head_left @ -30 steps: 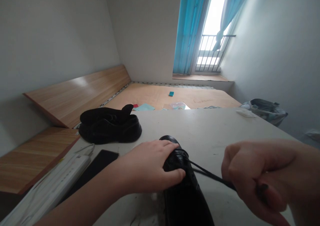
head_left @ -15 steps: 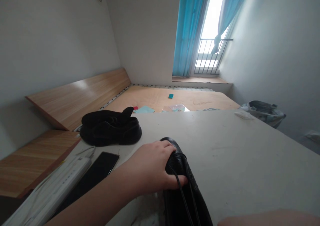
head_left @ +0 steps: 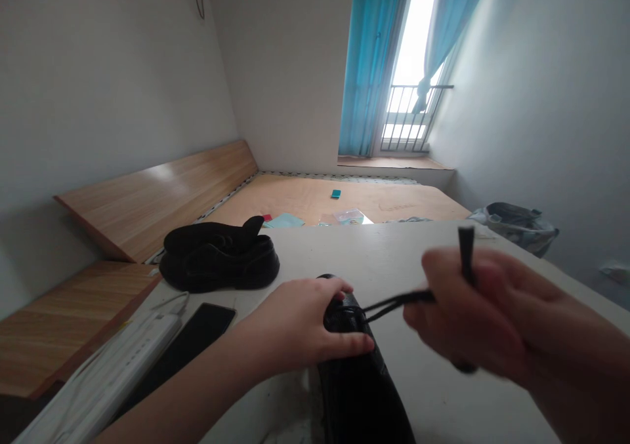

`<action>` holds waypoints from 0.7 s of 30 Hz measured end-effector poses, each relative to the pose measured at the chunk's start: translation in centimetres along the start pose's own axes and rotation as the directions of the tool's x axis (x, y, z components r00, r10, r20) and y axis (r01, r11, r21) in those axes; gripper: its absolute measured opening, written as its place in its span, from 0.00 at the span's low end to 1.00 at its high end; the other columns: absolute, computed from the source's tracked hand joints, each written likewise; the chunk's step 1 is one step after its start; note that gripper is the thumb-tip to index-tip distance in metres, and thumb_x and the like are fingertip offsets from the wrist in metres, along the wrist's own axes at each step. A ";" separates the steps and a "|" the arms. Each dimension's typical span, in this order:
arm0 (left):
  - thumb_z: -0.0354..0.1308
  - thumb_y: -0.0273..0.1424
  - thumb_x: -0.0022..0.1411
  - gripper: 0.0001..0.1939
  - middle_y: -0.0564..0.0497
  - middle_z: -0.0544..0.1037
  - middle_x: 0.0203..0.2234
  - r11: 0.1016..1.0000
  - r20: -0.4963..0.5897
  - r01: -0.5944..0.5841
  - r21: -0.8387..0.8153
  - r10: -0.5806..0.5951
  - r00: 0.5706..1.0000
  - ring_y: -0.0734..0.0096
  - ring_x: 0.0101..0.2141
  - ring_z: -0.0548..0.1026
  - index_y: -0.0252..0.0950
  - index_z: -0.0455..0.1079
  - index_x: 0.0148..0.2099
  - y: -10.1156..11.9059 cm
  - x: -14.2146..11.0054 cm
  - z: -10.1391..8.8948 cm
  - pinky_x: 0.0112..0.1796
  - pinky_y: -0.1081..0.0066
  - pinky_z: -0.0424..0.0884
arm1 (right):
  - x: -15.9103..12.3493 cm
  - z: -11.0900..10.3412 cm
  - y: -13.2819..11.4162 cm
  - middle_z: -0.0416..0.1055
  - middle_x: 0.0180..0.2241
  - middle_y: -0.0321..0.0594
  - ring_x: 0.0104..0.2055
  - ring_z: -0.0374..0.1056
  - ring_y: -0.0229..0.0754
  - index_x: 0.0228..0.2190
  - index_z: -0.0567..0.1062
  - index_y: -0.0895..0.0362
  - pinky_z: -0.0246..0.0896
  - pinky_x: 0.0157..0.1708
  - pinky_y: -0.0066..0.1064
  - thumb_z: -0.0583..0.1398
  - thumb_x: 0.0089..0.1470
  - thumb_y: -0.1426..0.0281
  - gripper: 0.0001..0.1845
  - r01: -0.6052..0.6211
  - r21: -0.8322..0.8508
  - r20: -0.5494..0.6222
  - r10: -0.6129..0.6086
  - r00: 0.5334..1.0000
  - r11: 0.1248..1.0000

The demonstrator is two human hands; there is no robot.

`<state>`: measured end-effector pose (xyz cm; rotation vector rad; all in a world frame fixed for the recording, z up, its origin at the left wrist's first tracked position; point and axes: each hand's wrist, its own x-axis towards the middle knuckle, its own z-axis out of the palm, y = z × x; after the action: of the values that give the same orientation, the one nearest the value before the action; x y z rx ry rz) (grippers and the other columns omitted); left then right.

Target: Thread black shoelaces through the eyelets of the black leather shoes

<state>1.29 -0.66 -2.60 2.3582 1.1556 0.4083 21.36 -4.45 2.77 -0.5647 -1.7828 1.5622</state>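
A black leather shoe (head_left: 361,391) stands on the white table, running off the bottom edge of the view. My left hand (head_left: 310,322) grips it near the lacing, with the thumb across the front and the fingers over the far side. Black shoelaces (head_left: 394,304) stretch from the shoe to the right, pulled tight. My right hand (head_left: 467,313) is closed round them in a fist, slightly blurred, with a lace end sticking up above the fingers. Behind my left hand, a second black shoe (head_left: 219,260) rests on the table.
Left of my forearm lie a white power strip (head_left: 118,365) and a black phone (head_left: 197,339). Beyond the table (head_left: 315,247) is a bed platform (head_left: 295,191) with papers and a small teal item (head_left: 336,194). A grey bag (head_left: 516,224) stands past the right edge.
My right hand has risen from the lower right edge and now pulls the laces out to the right. My left hand stays on the shoe, its thumb no longer under the laces.
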 end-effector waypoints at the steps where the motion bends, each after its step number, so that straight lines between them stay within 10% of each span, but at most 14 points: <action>1: 0.58 0.51 0.60 0.22 0.48 0.80 0.37 1.000 -0.047 0.017 -0.018 -0.018 0.999 0.57 0.37 0.77 0.38 0.72 0.44 0.3 0.0 -0.2 0.37 0.65 0.70 | 0.4 -0.5 0.1 0.44 0.13 0.26 0.15 0.40 0.33 0.22 0.62 0.53 0.42 0.16 0.28 0.52 0.65 0.54 0.23 0.045 0.068 -0.072 -0.040 0.997 0.997; 6: 0.49 0.43 0.68 0.21 0.54 0.72 0.19 0.986 -0.234 -0.001 -0.167 -0.039 0.972 0.68 0.24 0.69 0.38 0.70 0.27 2.3 -0.3 -0.4 0.26 0.70 0.61 | 1.6 -1.5 0.4 0.39 0.13 0.26 0.17 0.37 0.36 0.25 0.60 0.50 0.45 0.17 0.28 0.56 0.61 0.54 0.18 0.057 0.072 -0.278 -0.035 0.960 0.996; 11: 0.54 0.37 0.64 0.20 0.47 0.79 0.43 0.986 -0.187 -0.011 -0.168 -0.021 0.982 0.60 0.36 0.75 0.41 0.67 0.57 3.1 -0.6 0.4 0.36 0.64 0.69 | 1.6 -1.3 0.9 0.44 0.14 0.27 0.18 0.40 0.36 0.26 0.65 0.51 0.48 0.19 0.27 0.56 0.62 0.58 0.15 0.045 0.183 -0.242 0.001 0.970 0.982; 21: 0.54 0.34 0.65 0.25 0.40 0.66 0.61 0.979 -0.067 -0.041 -0.199 0.028 0.997 0.48 0.59 0.64 0.38 0.59 0.63 2.7 -0.9 1.6 0.57 0.52 0.60 | 1.4 -0.7 1.4 0.48 0.16 0.27 0.20 0.45 0.35 0.27 0.67 0.53 0.50 0.22 0.26 0.53 0.64 0.57 0.17 -0.020 0.250 -0.126 0.053 0.991 0.968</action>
<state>3.23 -3.27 -2.54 2.2071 1.0507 0.5879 20.73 -2.72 1.78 -0.5672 -1.4587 1.7010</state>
